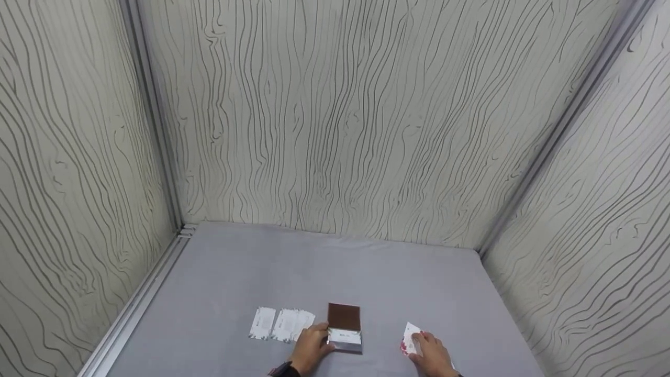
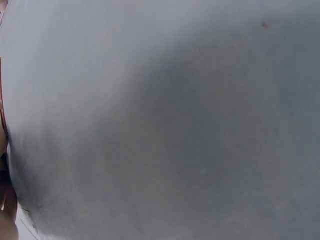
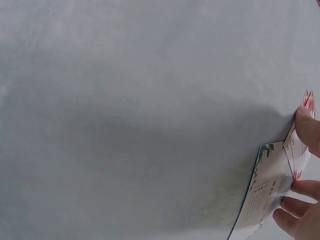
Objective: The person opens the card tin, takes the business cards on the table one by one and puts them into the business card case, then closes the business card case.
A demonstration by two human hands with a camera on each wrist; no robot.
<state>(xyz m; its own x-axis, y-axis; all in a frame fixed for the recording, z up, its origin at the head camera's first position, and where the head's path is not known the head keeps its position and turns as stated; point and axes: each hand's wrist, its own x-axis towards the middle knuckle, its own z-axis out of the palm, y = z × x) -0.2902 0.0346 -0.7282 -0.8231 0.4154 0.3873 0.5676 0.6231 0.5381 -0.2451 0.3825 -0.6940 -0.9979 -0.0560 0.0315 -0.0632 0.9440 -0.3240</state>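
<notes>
At the front middle, my left hand (image 1: 312,345) grips the left side of a card case (image 1: 344,317). The case stands open, its brown lid folded back and a white printed card (image 1: 344,336) lying in its lower half. Only fingers (image 2: 9,210) of that hand show at the left edge of the left wrist view. Over to the right, my right hand (image 1: 432,352) pinches a few white cards with red flowers (image 1: 409,335) between thumb and fingers. Close under those fingers, the right wrist view has a card with green leaves (image 3: 265,187).
Left of the case, white leaf-printed cards lie on the grey cloth: a single card (image 1: 263,323) and an overlapping group (image 1: 288,324). The table (image 1: 335,267) is bordered by wood-grain patterned walls (image 1: 335,120), with a metal rail (image 1: 141,298) along its left edge.
</notes>
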